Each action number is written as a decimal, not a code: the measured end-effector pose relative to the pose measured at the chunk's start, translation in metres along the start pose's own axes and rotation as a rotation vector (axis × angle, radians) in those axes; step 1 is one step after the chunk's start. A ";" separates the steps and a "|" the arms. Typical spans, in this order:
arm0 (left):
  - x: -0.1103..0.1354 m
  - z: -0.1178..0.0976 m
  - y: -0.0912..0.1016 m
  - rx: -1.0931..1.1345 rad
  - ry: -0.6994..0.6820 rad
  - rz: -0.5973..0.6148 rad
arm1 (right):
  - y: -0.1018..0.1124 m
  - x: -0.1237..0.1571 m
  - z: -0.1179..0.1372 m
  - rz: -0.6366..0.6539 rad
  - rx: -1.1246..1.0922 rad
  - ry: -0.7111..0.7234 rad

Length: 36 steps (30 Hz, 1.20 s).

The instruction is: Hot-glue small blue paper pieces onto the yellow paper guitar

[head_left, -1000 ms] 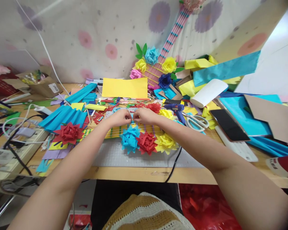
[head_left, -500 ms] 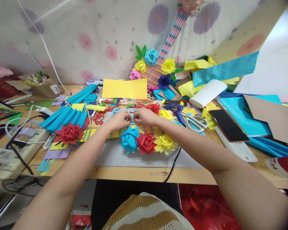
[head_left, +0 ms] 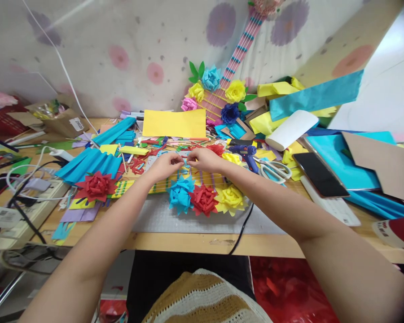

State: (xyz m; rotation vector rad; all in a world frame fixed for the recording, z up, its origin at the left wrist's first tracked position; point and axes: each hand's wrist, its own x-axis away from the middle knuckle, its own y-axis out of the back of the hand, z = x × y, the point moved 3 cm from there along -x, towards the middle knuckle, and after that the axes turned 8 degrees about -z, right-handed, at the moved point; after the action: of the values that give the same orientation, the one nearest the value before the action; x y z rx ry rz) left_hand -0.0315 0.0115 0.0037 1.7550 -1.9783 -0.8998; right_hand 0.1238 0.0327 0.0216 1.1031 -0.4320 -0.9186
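My left hand and my right hand meet fingertip to fingertip over the middle of the desk, both pinched on a small blue paper piece between them. Just below them lies a yellow paper guitar with a blue paper flower, a red paper flower and a yellow paper flower on its body. The guitar rests on a grey cutting mat.
Scraps and folded blue paper cover the desk, with a loose red flower at left. A blue glue gun, scissors and a phone lie right. A second flowered guitar leans on the wall. A power strip sits far left.
Both hands have shifted slightly up and away from me, still pinched together over the guitar. Nothing else on the desk has moved.
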 end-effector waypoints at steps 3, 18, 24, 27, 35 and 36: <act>0.000 -0.002 -0.002 0.221 0.093 -0.014 | 0.005 0.000 -0.001 -0.037 -0.028 -0.005; 0.006 -0.004 -0.004 0.310 0.351 -0.145 | 0.088 0.045 -0.066 -0.603 -0.093 -0.126; 0.005 -0.002 -0.010 0.379 0.367 -0.193 | 0.096 0.107 -0.147 -0.753 -0.028 -0.413; 0.006 -0.007 -0.014 0.405 0.403 -0.193 | 0.068 0.114 -0.167 -0.543 0.008 -0.418; 0.010 -0.019 -0.010 0.416 0.437 -0.223 | 0.032 0.100 -0.170 -0.355 -0.015 -0.528; 0.010 -0.019 -0.010 0.407 0.440 -0.230 | 0.033 0.100 -0.170 -0.379 -0.034 -0.558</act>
State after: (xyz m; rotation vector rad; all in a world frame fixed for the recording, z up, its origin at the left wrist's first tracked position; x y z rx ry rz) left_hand -0.0141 -0.0032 0.0096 2.2027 -1.7699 -0.1357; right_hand 0.3149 0.0532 -0.0336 0.9003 -0.6711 -1.5753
